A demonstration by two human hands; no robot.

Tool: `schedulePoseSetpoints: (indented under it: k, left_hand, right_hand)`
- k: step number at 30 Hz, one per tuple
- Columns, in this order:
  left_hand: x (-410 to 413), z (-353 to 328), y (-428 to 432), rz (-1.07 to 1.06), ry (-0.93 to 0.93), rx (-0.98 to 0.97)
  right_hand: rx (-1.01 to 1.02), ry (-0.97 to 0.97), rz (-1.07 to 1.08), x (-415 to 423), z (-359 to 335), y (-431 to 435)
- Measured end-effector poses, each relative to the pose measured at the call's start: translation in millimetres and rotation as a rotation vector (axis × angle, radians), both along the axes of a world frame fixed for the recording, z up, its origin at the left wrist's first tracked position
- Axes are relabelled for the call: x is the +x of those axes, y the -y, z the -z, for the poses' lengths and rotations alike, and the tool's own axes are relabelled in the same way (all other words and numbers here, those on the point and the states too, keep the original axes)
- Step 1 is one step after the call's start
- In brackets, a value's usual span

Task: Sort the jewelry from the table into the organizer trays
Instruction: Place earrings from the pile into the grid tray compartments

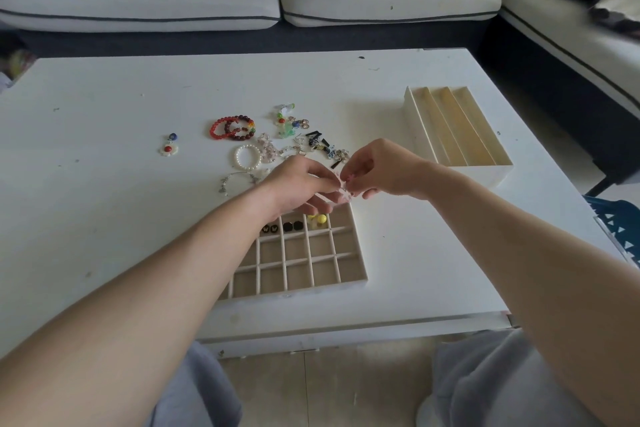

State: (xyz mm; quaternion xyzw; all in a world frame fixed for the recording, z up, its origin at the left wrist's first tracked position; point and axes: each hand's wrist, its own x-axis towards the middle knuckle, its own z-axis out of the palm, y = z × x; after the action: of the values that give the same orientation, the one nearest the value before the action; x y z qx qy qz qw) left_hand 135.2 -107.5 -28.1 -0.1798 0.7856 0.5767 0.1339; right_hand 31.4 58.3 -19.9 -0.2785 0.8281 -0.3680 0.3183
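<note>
As left hand (298,184), right hand (381,170) pinch charm (346,184), tray (294,294): 4 studs (282,227) (black).

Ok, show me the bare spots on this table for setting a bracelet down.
Bare: the table left of the grid tray; the strip between grid tray and slotted tray; the far edge. Crowded: the jewelry pile behind the left hand and right hand, both pinching a pink piece.

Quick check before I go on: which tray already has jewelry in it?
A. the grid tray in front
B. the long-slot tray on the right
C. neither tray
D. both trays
A: the grid tray holds black studs and yellow earrings in its far row, while the long-slot tray shows only bare slots.
</note>
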Motion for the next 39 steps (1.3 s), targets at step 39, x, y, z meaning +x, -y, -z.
schedulePoseSetpoints:
  k: [39]
  left_hand:
    - [-10.8, 35.5, -16.1, 0.12, 0.116, -0.699]
  right_hand:
    - [0.497, -0.661, -0.171, 36.7, 24.7, 21.0]
